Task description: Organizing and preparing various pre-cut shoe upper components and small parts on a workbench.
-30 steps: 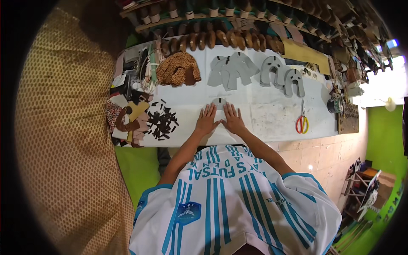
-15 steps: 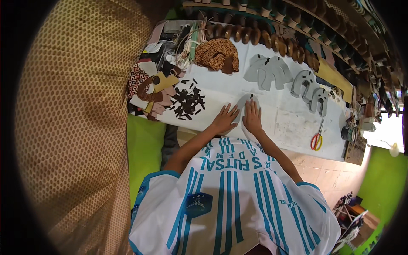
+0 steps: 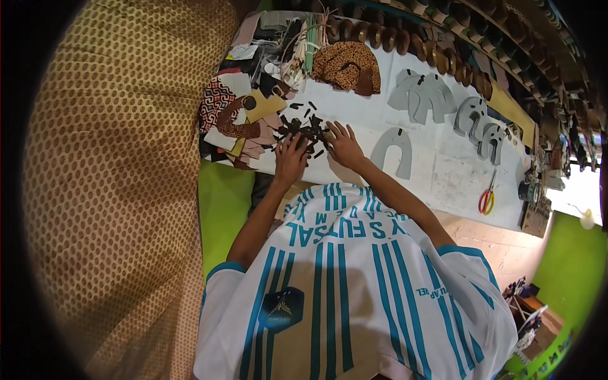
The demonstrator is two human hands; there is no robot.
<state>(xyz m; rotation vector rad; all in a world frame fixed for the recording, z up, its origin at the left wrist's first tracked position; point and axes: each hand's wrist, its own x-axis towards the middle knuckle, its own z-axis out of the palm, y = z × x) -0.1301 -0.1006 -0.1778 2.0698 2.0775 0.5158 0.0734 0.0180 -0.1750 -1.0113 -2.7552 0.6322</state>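
Nearest is the person's own white shirt with blue-green stripes [image 3: 342, 297], from which both bare forearms reach up to the white worktable [image 3: 443, 171]. The left hand [image 3: 290, 158] lies palm down at the near edge of a heap of small dark cut pieces [image 3: 303, 128], its fingers spread and resting on them; whether it pinches any piece cannot be told. The right hand [image 3: 344, 143] lies just right of that heap, also flat and open, fingers fanned toward the pieces and clasping nothing that shows. The heap sits on the left part of the table, a little in from its near edge, with stray pieces scattered about it. Just right of the right hand a single grey horseshoe-shaped cutout [image 3: 394, 151] lies flat on the table, apart from the fingers. Left of the heap is a jumble of patterned and tan scraps [image 3: 235, 120] at the table's left end. Further right, near the near edge, lie scissors with red and yellow handles [image 3: 487, 197]. Farther back sits a leopard-print stack [image 3: 347, 64], and to its right more grey cutouts [image 3: 421, 95] lie in overlapping groups. Beyond them a row of brown shoe parts [image 3: 405, 41] lines the far edge.
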